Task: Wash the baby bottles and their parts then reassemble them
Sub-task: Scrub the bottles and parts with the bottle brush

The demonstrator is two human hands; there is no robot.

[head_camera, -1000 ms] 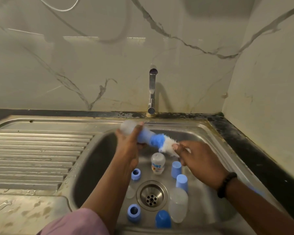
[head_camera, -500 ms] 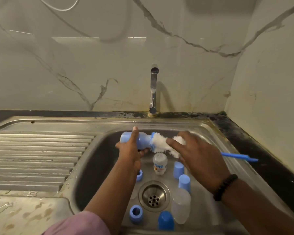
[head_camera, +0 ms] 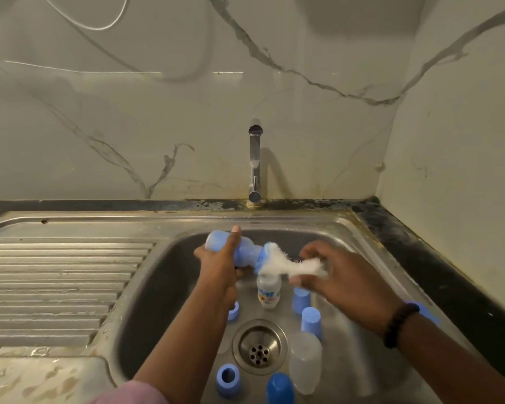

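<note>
My left hand point(head_camera: 220, 265) grips a baby bottle point(head_camera: 239, 250) held sideways over the sink basin, its mouth pointing right. My right hand point(head_camera: 343, 279) holds a bottle brush point(head_camera: 292, 265) by its shaft; the white bristles are half out of the bottle's mouth and blurred. The brush's blue handle end point(head_camera: 426, 312) pokes out past my right wrist. On the basin floor a small printed bottle point(head_camera: 268, 291) stands upright. A clear bottle point(head_camera: 305, 363) stands by the drain.
Several blue caps and collars point(head_camera: 311, 317) are scattered on the stainless sink point(head_camera: 164, 287) floor around the drain point(head_camera: 258, 346). The tap point(head_camera: 254, 164) stands behind the basin, no water running. A wet ribbed drainboard point(head_camera: 59, 287) lies to the left; a wall closes the right side.
The brush has slid rightward, further out of the bottle, and my right hand moved right with it. My left hand keeps the bottle in about the same place.
</note>
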